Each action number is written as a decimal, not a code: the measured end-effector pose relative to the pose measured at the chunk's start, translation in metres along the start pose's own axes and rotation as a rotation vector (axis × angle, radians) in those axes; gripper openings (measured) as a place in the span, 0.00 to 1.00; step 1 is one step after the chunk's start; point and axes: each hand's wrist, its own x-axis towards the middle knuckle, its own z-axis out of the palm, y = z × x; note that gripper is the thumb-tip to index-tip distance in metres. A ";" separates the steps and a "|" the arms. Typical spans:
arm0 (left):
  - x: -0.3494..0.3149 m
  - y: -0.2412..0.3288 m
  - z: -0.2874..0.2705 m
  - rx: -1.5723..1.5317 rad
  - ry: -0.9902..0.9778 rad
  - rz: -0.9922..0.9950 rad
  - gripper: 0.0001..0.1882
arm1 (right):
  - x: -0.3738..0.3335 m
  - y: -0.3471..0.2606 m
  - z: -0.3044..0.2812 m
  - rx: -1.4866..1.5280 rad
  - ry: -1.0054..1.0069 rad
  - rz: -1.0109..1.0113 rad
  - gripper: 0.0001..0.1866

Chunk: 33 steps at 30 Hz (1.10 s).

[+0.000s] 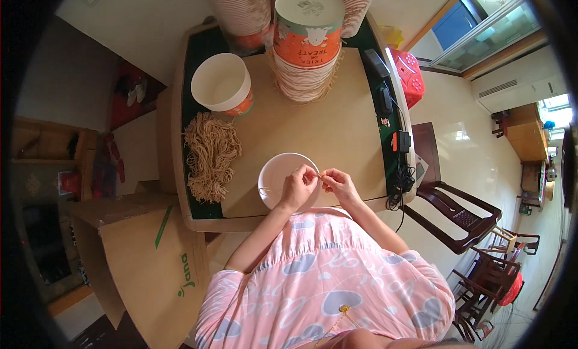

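A white paper bucket (278, 170) stands at the near edge of the table, its open top facing up. Over its right rim, my left hand (297, 187) and my right hand (340, 186) meet with fingertips pinched. Between them is a short bit of beige cord (318, 175), mostly hidden by the fingers. Another bit of cord (264, 188) shows at the bucket's left rim. To the left lies a loose heap of beige cords (212, 157). Behind it sits another bucket (220, 82), white inside with orange print outside.
Tall stacks of nested buckets (307, 54) rise at the table's far side. A cardboard sheet (337, 123) covers the tabletop. Black cables (400, 183) and adapters line the right edge. A large cardboard box (141, 252) stands at left; a dark wooden chair (457, 213) and red stool (406, 78) are right.
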 end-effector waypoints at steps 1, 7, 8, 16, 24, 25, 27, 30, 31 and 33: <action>-0.001 -0.001 0.000 0.000 0.000 0.000 0.03 | 0.000 0.000 0.000 0.012 0.000 0.005 0.06; -0.003 -0.004 0.000 0.004 -0.042 0.000 0.05 | 0.000 0.003 -0.001 0.087 -0.009 0.011 0.06; -0.003 -0.005 0.000 0.004 -0.046 0.008 0.05 | 0.000 0.003 -0.001 0.087 -0.009 0.011 0.06; -0.004 -0.006 -0.003 -0.109 -0.083 -0.028 0.06 | 0.000 0.001 -0.001 0.104 -0.015 0.008 0.06; -0.005 -0.020 0.001 -0.273 -0.105 -0.150 0.05 | -0.003 0.002 0.002 0.000 0.039 -0.091 0.06; -0.005 -0.022 0.002 -0.273 -0.105 -0.151 0.05 | -0.004 0.001 0.004 -0.016 0.096 -0.124 0.07; -0.005 -0.024 0.003 -0.287 -0.107 -0.156 0.05 | -0.004 0.005 -0.001 -0.045 0.077 -0.149 0.08; -0.005 -0.022 0.003 -0.275 -0.108 -0.153 0.05 | -0.007 0.011 -0.006 -0.094 0.043 -0.206 0.08; -0.005 -0.022 0.003 -0.275 -0.108 -0.154 0.05 | -0.009 0.012 -0.007 -0.115 0.028 -0.239 0.08; -0.005 -0.023 0.003 -0.266 -0.112 -0.152 0.05 | -0.009 0.014 -0.008 -0.115 0.055 -0.220 0.08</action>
